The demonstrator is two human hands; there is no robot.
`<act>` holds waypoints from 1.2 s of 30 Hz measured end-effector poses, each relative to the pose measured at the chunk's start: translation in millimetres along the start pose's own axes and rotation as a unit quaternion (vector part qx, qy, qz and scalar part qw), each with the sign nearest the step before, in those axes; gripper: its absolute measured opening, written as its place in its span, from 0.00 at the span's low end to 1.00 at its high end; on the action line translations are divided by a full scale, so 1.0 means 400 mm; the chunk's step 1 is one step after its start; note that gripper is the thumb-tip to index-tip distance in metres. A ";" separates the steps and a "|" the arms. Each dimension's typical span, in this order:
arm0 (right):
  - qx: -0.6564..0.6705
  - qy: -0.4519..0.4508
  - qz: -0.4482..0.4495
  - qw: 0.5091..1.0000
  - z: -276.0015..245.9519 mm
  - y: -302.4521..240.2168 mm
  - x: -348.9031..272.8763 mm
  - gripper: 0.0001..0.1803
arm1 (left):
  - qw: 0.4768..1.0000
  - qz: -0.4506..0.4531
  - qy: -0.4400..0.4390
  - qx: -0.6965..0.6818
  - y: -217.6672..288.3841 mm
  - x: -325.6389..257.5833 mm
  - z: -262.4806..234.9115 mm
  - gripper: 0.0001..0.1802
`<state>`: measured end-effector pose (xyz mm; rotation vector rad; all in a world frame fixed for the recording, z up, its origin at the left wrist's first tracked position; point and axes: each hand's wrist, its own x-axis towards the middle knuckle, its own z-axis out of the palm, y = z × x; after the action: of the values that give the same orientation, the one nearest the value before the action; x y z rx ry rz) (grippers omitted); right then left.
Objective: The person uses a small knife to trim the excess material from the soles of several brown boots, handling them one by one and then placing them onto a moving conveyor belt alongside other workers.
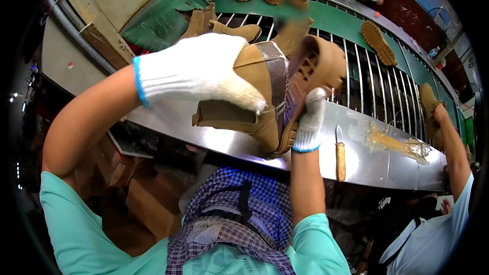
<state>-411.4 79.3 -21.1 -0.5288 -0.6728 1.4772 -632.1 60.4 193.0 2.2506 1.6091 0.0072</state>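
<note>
The left hand, in a white knitted glove with a blue cuff, is clamped around a tan ankle-boot upper with a dark band along its lower edge. The right hand, gloved alike, grips a thick brown rubbery sole with a lattice inside. Boot and sole are held up above the near edge of a shiny metal table; the sole meets the upper at the lower end and gapes away from it higher up. The step in hand looks like mating sole to upper; the next move seems to call for lining up the rims and pressing the gap closed without the lower end slipping.

To the right, a short-bladed knife with a wooden handle lies on the table, near a yellowish patch of tape or dried glue. Beyond runs a conveyor of thin metal bars, with another brown sole on its far side. At the right, a co-worker's arm reaches to a tan shoe.

The left fingertips behind the upper and the right fingers behind the sole are hidden, as is the boot's toe. A patch above the sole is blurred, and the black lens rim cuts off the co-worker.
</note>
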 end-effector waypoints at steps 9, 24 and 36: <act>0.394 0.022 -0.075 0.916 -0.056 0.098 -0.015 0.47 | 0.990 -0.058 0.045 -0.121 -0.074 -0.207 0.098 0.59; -0.175 -0.198 -0.179 0.948 0.080 -0.224 -0.203 0.93 | 0.991 0.072 -0.116 -0.006 0.095 -0.137 -0.012 0.54; 0.376 -0.103 -0.160 0.907 0.125 -0.102 -0.095 0.45 | 0.986 0.029 -0.144 0.078 0.142 -0.136 0.004 0.48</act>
<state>-415.7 35.8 39.7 0.3260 -0.2814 1.3560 -598.8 -5.6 220.0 2.2874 1.4332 -0.4228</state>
